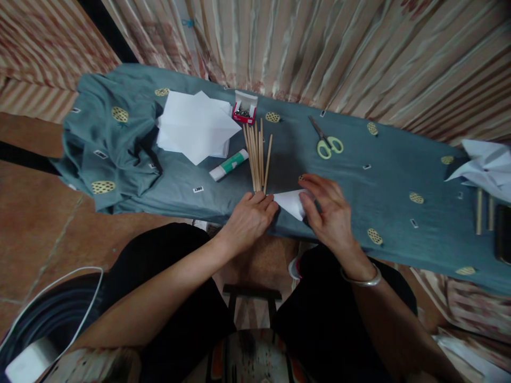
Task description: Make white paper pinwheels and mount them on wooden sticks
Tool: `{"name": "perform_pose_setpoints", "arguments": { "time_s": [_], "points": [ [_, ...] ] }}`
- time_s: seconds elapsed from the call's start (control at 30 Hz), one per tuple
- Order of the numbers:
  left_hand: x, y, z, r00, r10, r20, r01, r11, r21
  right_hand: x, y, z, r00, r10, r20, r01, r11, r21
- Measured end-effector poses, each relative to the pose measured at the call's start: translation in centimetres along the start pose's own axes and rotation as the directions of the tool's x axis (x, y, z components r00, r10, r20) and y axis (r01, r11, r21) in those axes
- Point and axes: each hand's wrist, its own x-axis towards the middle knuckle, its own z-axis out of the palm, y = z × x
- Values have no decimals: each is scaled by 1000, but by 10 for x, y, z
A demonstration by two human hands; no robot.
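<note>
A white sheet of paper [290, 202], folded to a triangle, lies near the front edge of the cloth-covered table. My left hand [252, 214] is closed with its fingertips on the paper's left corner. At the other end, my right hand [328, 210] holds the paper's right side, its thumb against the paper and its fingers curved over; part of the fold there is hidden. Just beyond my left hand lie several wooden sticks [256, 154], one set a little apart. A glue stick [229, 165] with a green label rests to their left.
Stacked white paper sheets [195, 125] lie at the back left beside an open red box of small metal pins [244, 108]. Scissors [328, 144] with pale green handles are at the back right. Paper pinwheels [489, 169] on sticks and a dark phone-like object [503, 234] sit far right.
</note>
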Motion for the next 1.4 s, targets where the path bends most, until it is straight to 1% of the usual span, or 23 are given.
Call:
{"name": "perform_pose_setpoints", "arguments": {
  "time_s": [0.07,0.13,0.23,0.3,0.4,0.5,0.63,0.8,0.97,1.07,1.2,1.27,1.4],
  "points": [
    [0,0,0,1000,6,-2,-6,1000,3,-10,0,-14,1000,25,0,-25,1000,-15],
    [0,0,-1,1000,12,-4,-12,1000,4,-22,-1,-18,1000,1,29,-1,1000,-22],
    [1,0,-2,1000,10,9,-10,1000,15,-41,-2,-12,989,-66,133,72,997,-41],
    [2,1,-3,1000,6,21,-7,1000,21,-50,-2,-5,978,-99,182,113,991,-69],
    [2,1,-2,1000,7,30,-7,1000,17,-57,0,-1,971,-123,206,150,981,-121],
    [2,0,1,1000,7,23,-7,1000,21,-59,3,-1,965,-131,228,168,974,-152],
    [2,-2,2,1000,11,6,-11,1000,28,-62,6,0,963,-133,234,173,972,-160],
    [2,-3,1,1000,12,14,-13,1000,20,-71,9,8,967,-133,216,167,975,-149],
    [2,-3,1,1000,9,19,-10,1000,15,-78,8,15,973,-82,218,108,988,-111],
    [2,-3,1,1000,16,13,-16,1000,25,-77,7,13,974,-65,218,89,991,-104],
    [3,-3,0,1000,14,18,-15,999,32,-71,6,8,968,-80,237,112,986,-126],
    [3,-3,0,1000,10,25,-10,1000,23,-68,7,6,971,-75,228,111,983,-148],
    [3,-3,2,1000,5,22,-5,1000,1,-62,17,4,981,-2,195,40,981,-188]
  ]
}}
